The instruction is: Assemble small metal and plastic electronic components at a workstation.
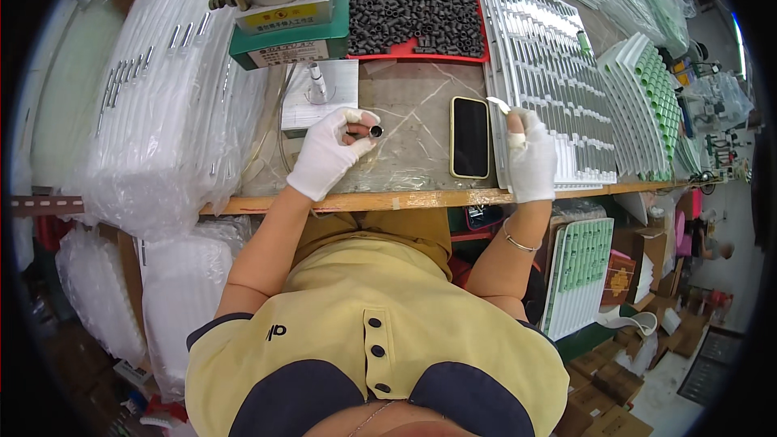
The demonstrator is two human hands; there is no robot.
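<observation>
My left hand (328, 154), in a white glove with bare fingertips, pinches a short dark tube (376, 131) whose round opening faces me. Just behind it a pale metal block (340, 99) carries a small upright white post (317, 81), below the green-based press (295, 39). My right hand (532, 155), gloved likewise, is at the near left edge of a white tray (595, 180) lined with rows of silver metal tubes (558, 101). Its fingers are curled together, and what they hold, if anything, is hidden. A white pointed piece (498, 104) sticks out past the fingertips.
A black-screened phone (470, 137) lies between my hands. A red bin (417, 55) of black tubular fittings (413, 4) stands at the back. Plastic-wrapped stacks (158, 97) fill the left side; trays with green pieces (660, 93) stand right. The table has a wooden front edge (405, 199).
</observation>
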